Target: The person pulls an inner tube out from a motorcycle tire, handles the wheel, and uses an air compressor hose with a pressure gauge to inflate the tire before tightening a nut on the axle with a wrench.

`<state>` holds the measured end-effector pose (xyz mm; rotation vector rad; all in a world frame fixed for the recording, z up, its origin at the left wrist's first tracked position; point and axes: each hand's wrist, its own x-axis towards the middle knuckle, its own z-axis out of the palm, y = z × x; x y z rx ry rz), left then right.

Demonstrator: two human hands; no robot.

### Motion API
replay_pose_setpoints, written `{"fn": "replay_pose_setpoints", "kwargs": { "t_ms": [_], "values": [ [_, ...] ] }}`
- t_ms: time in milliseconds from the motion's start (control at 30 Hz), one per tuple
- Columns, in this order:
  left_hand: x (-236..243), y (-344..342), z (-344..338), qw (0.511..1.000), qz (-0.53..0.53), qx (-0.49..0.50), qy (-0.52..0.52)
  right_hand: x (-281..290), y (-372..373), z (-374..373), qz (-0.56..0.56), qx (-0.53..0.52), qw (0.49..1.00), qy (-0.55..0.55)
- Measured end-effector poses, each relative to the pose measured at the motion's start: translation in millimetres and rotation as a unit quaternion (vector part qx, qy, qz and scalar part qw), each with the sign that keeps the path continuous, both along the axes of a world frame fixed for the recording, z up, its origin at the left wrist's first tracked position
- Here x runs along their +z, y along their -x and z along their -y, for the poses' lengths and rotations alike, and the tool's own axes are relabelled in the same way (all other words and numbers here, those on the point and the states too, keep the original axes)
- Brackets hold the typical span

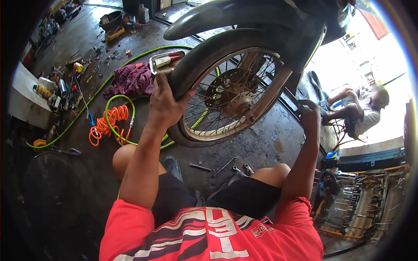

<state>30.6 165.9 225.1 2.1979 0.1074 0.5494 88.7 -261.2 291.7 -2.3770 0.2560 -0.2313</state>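
Note:
A motorcycle front wheel [242, 104] with wire spokes, a dark tyre [198, 58] and a brake disc stands in front of me, still between the fork legs [273, 87]. My left hand [167, 102] is closed around the tyre's near left side, thumb on the sidewall and fingers mostly hidden behind it. Right of the fork, my right hand [309, 114] is closed on a long thin dark bar-like tool [291, 95], which slants up and left toward the fork leg. The tool's exact kind and its far tip are hard to make out. Above the tyre is the black front mudguard [209, 19].
Several wrenches [224, 166] lie on the floor between my feet. Left are a coiled orange air hose [109, 124], a green hose [72, 130], a purple cloth [130, 80] and a metal tray [157, 69]. A tool rack [361, 200] stands right; another person [363, 106] sits beyond.

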Motion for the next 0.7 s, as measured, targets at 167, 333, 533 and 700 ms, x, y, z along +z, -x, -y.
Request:
{"fn": "replay_pose_setpoints", "kwargs": {
  "t_ms": [167, 333, 533, 700],
  "values": [
    [5, 13, -21, 0.991, -0.123, -0.017, -0.058, -18, -45, -14, 0.045, 0.058, 0.996, 0.049],
    [-5, 24, -34, 0.977, -0.194, -0.081, -0.033, -13, -83, -25, 0.068, 0.028, 0.997, 0.02],
    [2, 4, -21, 0.992, -0.039, -0.086, 0.081, -10, -62, -49, 0.093, 0.04, 0.99, 0.096],
    [-2, -3, -10, 0.996, -0.012, -0.071, 0.054, -8, -46, -40, 0.13, 0.044, 0.986, 0.095]
  ]
}}
